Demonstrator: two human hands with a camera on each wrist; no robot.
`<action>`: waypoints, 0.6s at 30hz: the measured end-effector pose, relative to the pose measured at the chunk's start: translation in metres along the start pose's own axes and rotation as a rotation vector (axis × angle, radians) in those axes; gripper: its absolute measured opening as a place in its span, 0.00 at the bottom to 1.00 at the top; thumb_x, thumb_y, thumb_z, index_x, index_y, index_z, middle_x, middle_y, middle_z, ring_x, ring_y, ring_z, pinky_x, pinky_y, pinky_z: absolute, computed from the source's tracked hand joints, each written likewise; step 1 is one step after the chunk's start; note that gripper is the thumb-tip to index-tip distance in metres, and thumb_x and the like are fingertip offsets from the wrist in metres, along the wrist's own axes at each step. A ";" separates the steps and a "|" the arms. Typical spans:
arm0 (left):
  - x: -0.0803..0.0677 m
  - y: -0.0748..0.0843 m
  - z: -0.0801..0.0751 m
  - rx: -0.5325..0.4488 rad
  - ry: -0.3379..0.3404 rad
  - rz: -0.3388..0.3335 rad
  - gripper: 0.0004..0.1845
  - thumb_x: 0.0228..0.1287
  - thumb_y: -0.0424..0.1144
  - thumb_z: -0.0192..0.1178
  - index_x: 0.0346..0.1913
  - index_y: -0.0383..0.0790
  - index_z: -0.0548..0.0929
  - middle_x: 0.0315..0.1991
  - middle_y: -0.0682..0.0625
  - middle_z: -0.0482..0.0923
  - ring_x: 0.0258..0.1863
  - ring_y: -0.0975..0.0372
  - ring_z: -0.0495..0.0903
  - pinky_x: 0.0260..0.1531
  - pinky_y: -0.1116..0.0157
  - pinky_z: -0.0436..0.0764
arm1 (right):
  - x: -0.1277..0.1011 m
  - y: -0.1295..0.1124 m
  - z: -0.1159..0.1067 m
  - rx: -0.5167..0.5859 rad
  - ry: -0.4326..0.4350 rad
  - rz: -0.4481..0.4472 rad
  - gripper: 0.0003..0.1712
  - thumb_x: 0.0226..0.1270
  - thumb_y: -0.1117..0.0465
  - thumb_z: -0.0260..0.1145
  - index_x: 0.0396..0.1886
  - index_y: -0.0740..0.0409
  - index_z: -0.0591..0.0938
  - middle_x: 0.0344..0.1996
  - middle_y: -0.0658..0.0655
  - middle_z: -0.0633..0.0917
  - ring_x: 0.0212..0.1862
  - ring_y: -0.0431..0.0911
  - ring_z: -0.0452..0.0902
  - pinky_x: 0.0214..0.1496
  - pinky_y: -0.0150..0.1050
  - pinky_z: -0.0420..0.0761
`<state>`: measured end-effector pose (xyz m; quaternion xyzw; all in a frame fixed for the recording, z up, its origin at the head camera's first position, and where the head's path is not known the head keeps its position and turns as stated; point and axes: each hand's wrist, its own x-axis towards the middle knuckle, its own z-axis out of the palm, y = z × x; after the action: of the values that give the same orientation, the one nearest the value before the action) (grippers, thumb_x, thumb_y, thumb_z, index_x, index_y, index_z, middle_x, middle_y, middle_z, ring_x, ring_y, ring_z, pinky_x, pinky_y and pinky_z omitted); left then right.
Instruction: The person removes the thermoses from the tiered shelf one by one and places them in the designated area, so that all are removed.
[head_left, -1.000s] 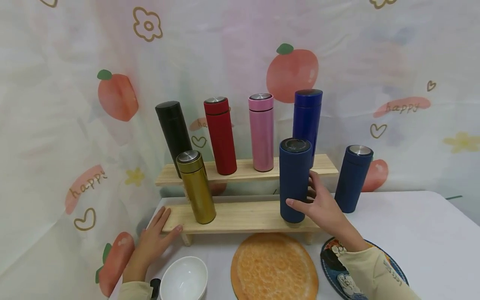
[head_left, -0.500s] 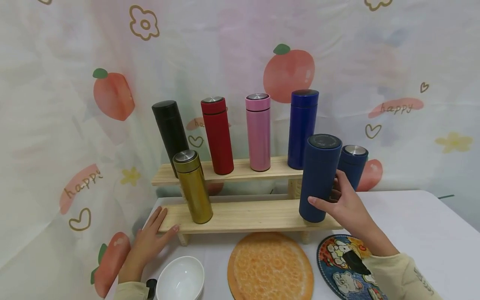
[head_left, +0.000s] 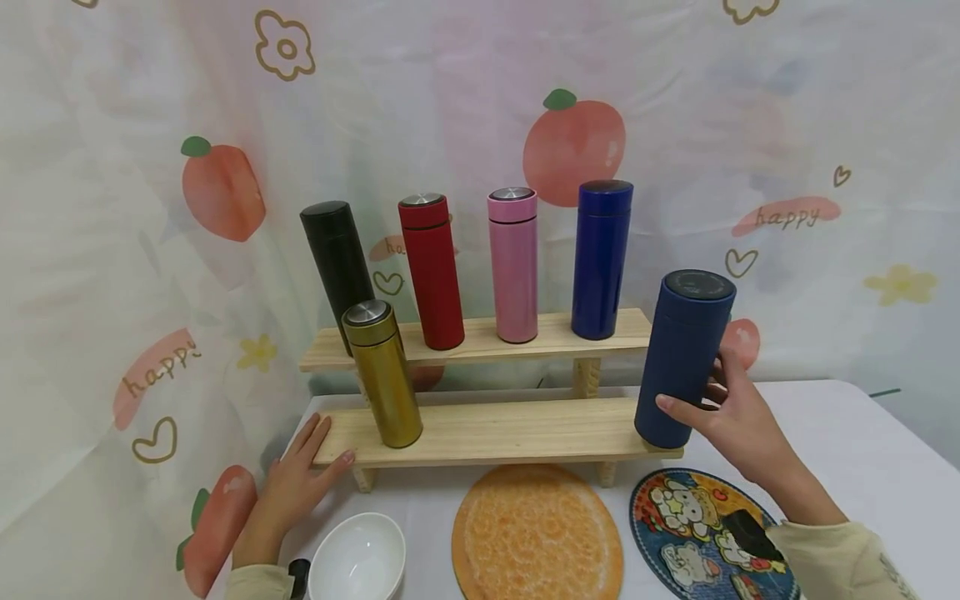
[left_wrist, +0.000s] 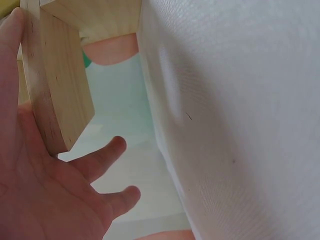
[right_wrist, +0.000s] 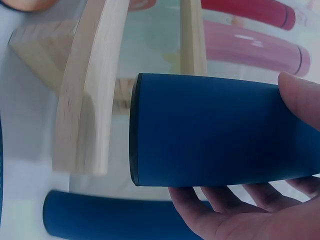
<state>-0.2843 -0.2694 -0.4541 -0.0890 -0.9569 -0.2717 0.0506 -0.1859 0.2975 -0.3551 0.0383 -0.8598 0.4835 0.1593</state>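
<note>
My right hand (head_left: 738,421) grips a dark blue thermos (head_left: 682,358) around its lower half, thumb in front and fingers behind. In the right wrist view, a gap shows between the thermos base and the end of the wooden board. My left hand (head_left: 296,483) rests with spread fingers at the left end of the lower shelf (head_left: 517,433); the left wrist view shows straight fingers beside the board end (left_wrist: 65,90). Close to it on that shelf stands a gold thermos (head_left: 386,379). Another blue thermos (right_wrist: 125,215) appears in the right wrist view, hidden in the head view.
Black (head_left: 337,258), red (head_left: 433,275), pink (head_left: 513,271) and glossy blue (head_left: 602,262) thermoses stand on the upper shelf (head_left: 480,340). In front lie a white bowl (head_left: 358,558), a round bread-patterned mat (head_left: 536,533) and a cartoon-printed mat (head_left: 678,521).
My right hand has carried the dark blue thermos rightward along the lower shelf to its right end, and it now covers the other blue thermos. My left hand stays at the shelf's left end.
</note>
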 end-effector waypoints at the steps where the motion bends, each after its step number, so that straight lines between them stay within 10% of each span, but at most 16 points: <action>1: 0.000 0.000 0.000 -0.001 0.000 0.000 0.49 0.77 0.65 0.58 0.86 0.37 0.56 0.87 0.37 0.46 0.80 0.32 0.55 0.69 0.21 0.45 | -0.001 0.002 -0.002 0.005 0.007 -0.010 0.61 0.75 0.60 0.73 0.88 0.58 0.38 0.74 0.84 0.60 0.69 0.86 0.63 0.60 0.82 0.70; 18: 0.000 0.000 -0.001 0.009 -0.009 -0.008 0.49 0.77 0.66 0.57 0.86 0.37 0.56 0.87 0.38 0.46 0.81 0.34 0.55 0.70 0.21 0.45 | -0.008 0.029 -0.036 -0.036 0.073 0.097 0.62 0.79 0.55 0.69 0.87 0.62 0.32 0.79 0.86 0.48 0.69 0.90 0.55 0.58 0.87 0.62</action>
<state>-0.2841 -0.2696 -0.4532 -0.0865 -0.9587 -0.2672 0.0455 -0.1760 0.3426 -0.3641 -0.0240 -0.8628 0.4763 0.1676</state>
